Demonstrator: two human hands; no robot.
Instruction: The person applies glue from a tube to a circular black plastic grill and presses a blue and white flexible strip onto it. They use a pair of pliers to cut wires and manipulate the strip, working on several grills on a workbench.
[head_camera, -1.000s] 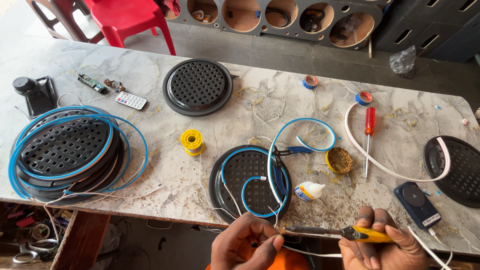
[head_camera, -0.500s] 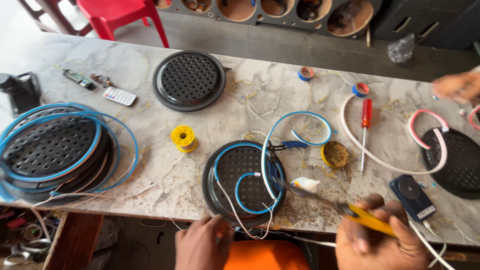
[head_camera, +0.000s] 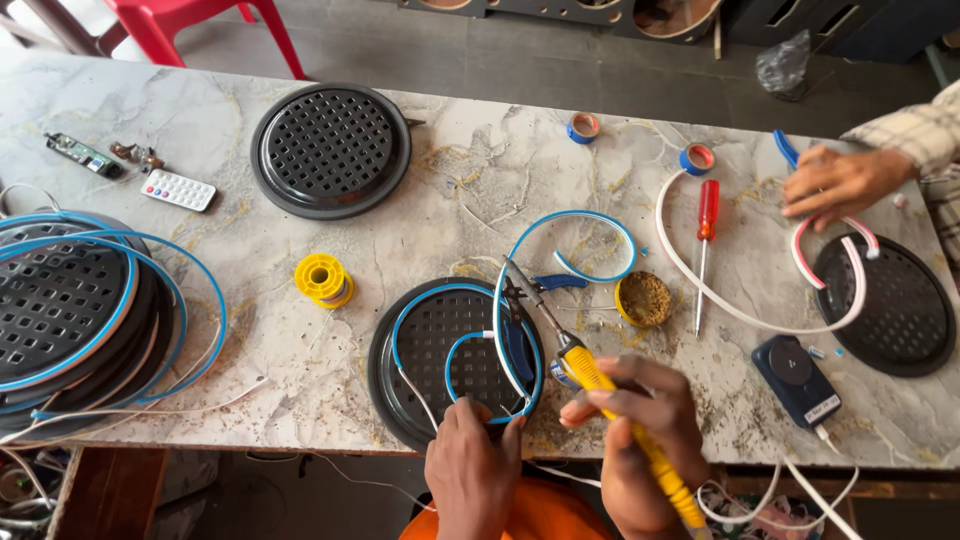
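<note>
My right hand (head_camera: 628, 425) grips a yellow-handled soldering iron (head_camera: 588, 372). Its metal tip points up and left over a black round grille (head_camera: 405, 385) at the table's near edge. A blue light strip (head_camera: 455, 345) with thin white wires loops across that grille. My left hand (head_camera: 470, 465) rests at the grille's near rim, with its fingertips pinching the strip's end where the wires meet it. Blue-handled pliers (head_camera: 548, 283) lie just beyond the grille.
Another person's hand (head_camera: 838, 180) at the right holds a white and pink strip (head_camera: 850, 250) over a second grille (head_camera: 890, 310). Also on the marble table (head_camera: 250, 350) are a yellow solder spool (head_camera: 322, 279), red screwdriver (head_camera: 707, 212), brass tin (head_camera: 645, 298), dark device (head_camera: 797, 380), and grille stack (head_camera: 70, 310).
My left hand rose onto the grille's near rim. My right hand swung the soldering iron over the grille. The other person's hand came fully into view at the right.
</note>
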